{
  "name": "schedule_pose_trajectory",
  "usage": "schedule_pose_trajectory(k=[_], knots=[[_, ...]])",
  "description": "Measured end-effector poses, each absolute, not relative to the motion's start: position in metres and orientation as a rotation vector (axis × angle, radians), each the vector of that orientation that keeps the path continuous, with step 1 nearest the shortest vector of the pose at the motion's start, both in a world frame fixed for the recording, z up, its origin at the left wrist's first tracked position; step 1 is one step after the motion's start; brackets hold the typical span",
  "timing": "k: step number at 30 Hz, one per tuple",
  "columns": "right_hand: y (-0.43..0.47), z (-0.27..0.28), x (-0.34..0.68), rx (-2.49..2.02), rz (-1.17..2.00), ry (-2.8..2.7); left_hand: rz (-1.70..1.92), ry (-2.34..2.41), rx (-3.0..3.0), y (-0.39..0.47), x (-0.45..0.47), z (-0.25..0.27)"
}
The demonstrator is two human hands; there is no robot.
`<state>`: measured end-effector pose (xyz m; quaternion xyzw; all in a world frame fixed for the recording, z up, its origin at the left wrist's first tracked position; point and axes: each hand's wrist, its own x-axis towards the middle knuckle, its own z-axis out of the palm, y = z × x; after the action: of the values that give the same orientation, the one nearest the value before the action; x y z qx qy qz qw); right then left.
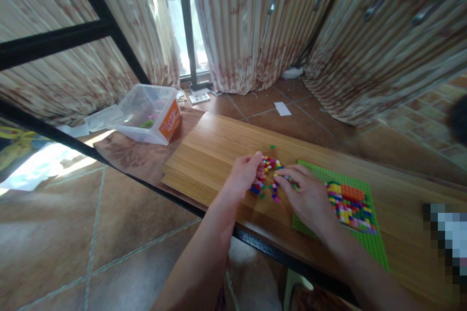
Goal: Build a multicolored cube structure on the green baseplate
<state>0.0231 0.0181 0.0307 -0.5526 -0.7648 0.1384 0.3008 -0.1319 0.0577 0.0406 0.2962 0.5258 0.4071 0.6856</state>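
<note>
Small colourful building bricks lie in a loose pile on the wooden board. My left hand rests at the left side of this pile with its fingers curled in; whatever they may hold is hidden. Over the right side of the pile, my right hand pinches thumb and forefinger together at a small yellowish brick. Partly beneath my right hand and forearm is a green studded baseplate. It carries a dense patch of multicoloured bricks, with a larger orange piece along the far edge.
A clear plastic tub with an orange label stands on a brown cloth at the left. One green brick lies beyond the pile. The wooden board sits on a dark-framed table. A blurred-out object is at the right.
</note>
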Motion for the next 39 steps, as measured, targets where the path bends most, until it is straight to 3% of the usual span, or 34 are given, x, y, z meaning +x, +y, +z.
schedule_pose_trajectory(k=[4,9,15,24,33,39], knots=[[0.031,0.058,0.027,-1.430,0.546,-1.914,0.826,0.877,0.433,0.052,-0.120,0.044],[0.041,0.060,0.060,-1.582,0.230,-1.960,1.008,0.799,0.249,0.057,-0.127,0.049],[0.031,0.030,0.074,-1.611,0.265,-2.433,1.105,0.786,0.218,0.062,-0.140,0.052],[0.026,0.019,0.045,-1.750,0.077,-2.492,1.097,0.876,0.362,0.061,-0.135,0.051],[0.023,0.037,0.045,-1.676,0.229,-2.233,0.799,1.280,1.350,0.051,-0.120,0.033],[0.019,0.056,0.040,-1.541,0.480,-2.103,0.735,1.042,1.126,0.044,-0.113,0.041]])
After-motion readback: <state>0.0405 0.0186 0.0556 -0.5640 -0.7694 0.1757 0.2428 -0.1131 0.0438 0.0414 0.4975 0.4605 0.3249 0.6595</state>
